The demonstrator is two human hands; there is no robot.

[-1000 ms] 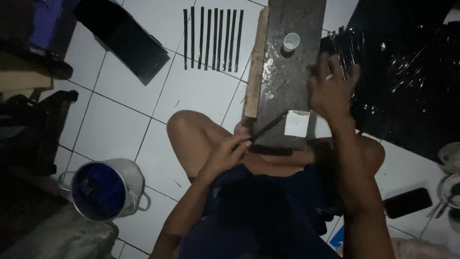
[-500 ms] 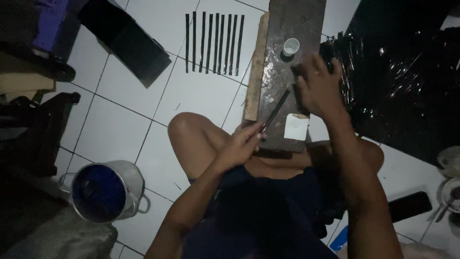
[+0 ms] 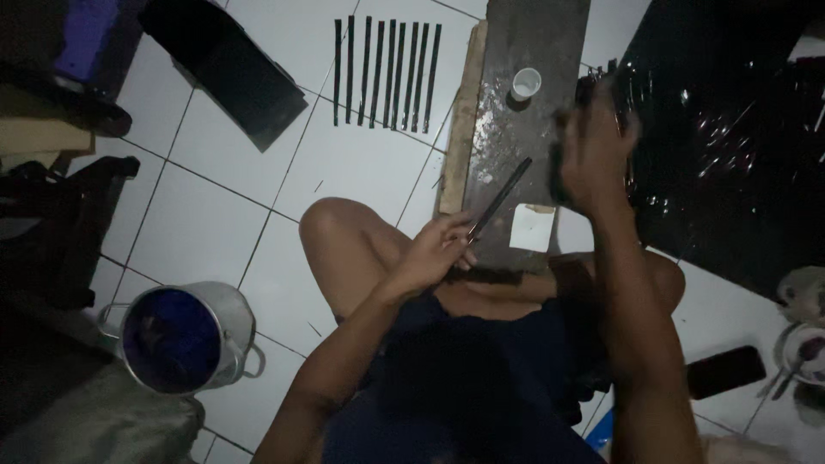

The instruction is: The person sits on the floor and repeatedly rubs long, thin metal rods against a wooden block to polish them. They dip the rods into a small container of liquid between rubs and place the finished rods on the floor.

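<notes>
My left hand (image 3: 434,251) pinches the near end of a thin black strip (image 3: 503,196), which slants up and to the right over a dark wet board (image 3: 533,43). Raised above the board's right edge, my right hand (image 3: 595,153) is blurred and closed around a dark object I cannot make out. A small white cup (image 3: 525,83) stands on the board's far part. A white square of paper (image 3: 532,228) lies near the board's front end.
Several black strips (image 3: 387,73) lie in a row on the white tiles, left of the board. A metal pot (image 3: 185,337) sits at lower left. Crinkled black plastic sheet (image 3: 730,146) covers the right. A phone (image 3: 724,371) lies at lower right.
My left hand has swung the strip from lying across my knee to pointing up over the board. My right hand has lifted off the board's right side.
</notes>
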